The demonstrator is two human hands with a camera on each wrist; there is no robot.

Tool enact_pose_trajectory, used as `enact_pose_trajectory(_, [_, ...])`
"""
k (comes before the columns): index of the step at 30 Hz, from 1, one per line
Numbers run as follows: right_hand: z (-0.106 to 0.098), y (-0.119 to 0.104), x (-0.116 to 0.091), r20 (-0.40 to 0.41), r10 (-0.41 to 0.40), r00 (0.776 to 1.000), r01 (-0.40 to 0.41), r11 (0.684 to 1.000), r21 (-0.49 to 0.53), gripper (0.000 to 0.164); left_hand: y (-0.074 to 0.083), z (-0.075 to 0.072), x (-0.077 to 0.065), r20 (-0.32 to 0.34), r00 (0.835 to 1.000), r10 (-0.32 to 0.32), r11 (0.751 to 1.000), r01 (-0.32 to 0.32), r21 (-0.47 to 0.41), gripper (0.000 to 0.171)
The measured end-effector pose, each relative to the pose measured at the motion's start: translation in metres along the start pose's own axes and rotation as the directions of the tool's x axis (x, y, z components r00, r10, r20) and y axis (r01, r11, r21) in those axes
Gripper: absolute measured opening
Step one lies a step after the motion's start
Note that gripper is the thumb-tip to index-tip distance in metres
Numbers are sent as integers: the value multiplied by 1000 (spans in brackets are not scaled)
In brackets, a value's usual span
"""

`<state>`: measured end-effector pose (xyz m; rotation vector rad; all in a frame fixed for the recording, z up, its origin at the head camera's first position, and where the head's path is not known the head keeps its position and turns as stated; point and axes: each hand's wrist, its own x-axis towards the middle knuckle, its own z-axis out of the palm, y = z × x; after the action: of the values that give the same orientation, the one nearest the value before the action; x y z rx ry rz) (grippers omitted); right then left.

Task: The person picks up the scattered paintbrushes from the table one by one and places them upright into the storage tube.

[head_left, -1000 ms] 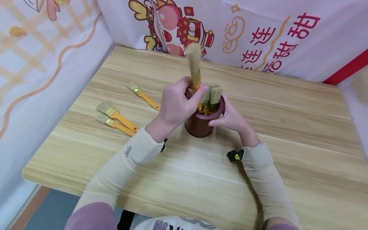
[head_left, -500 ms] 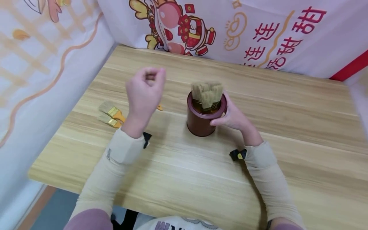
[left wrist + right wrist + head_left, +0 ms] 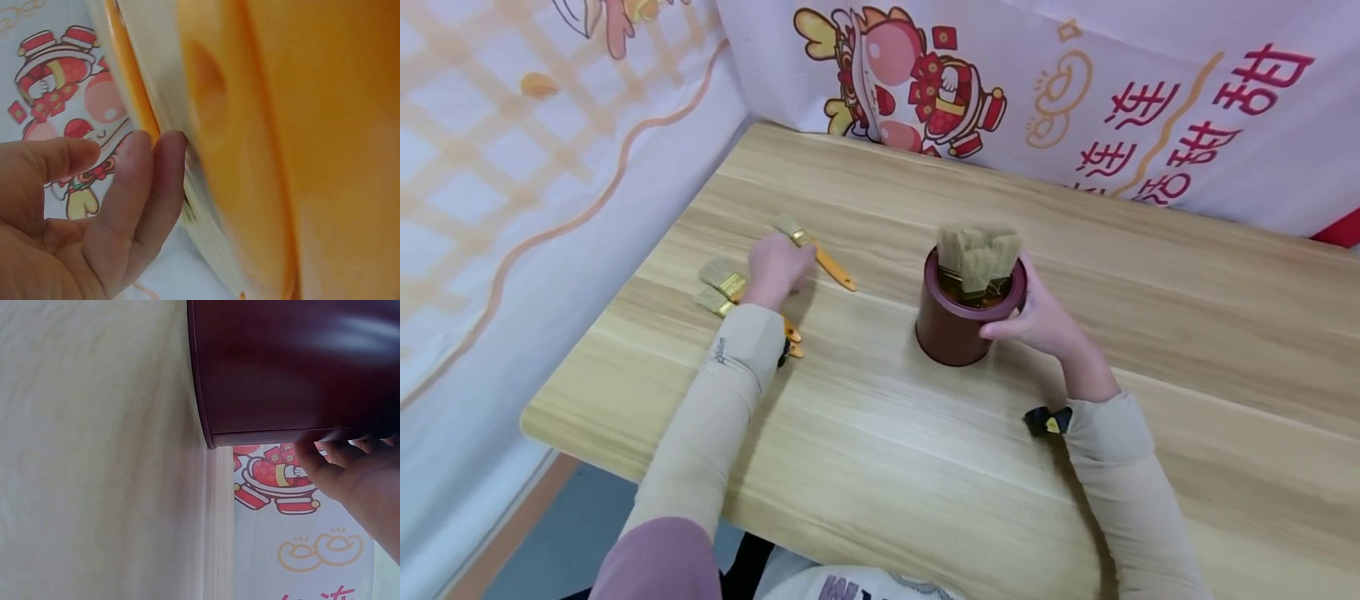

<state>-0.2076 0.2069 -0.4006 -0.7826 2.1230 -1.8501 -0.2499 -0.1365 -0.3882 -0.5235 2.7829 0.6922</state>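
Observation:
My right hand (image 3: 1047,321) grips the side of a brown-red can (image 3: 951,335) that stands upright on the table. Several paintbrushes (image 3: 977,258) stand in the can, bristles up. My left hand (image 3: 777,265) is low over the table at the left, beside a single paintbrush (image 3: 833,268) with an orange handle. In the left wrist view its thumb and fingers are apart, with nothing between them, and the fingertips are by the table near a thin orange handle (image 3: 132,65). Two more paintbrushes (image 3: 722,275) lie side by side, partly under my left wrist.
The wooden table (image 3: 895,450) has its left edge close to those loose brushes. A white printed cloth (image 3: 1060,108) hangs behind the table, and another covers the left side. A large, blurred orange brush handle (image 3: 215,125) fills the left wrist view's right part.
My left hand released a paintbrush into the can, then moved left and down to the loose brushes. My right hand has stayed on the can. The head view has shifted slightly left.

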Motion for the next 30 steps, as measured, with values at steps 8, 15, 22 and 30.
enact_pose_trajectory(8, [3, 1, -2, -4, -10, 1000, 10, 1000, -13, 114, 17, 11, 18, -49, 999, -3, 975, 14, 220, 43])
enact_pose_trajectory(15, [5, 2, -1, -6, -40, 999, 40, 999, -25, 112, 25, 16, 28, -53, 998, -42, 956, 55, 288, 40])
enact_pose_trajectory(22, [3, 1, 1, -5, -11, 1000, 10, 999, -38, 114, 29, 15, 22, -22, 999, -46, 982, 49, 181, 25])
enact_pose_trajectory(30, [3, 1, -2, -10, 3, 1000, -3, 1000, -29, 114, 37, 22, 17, 99, 993, -65, 998, 66, 0, 22])
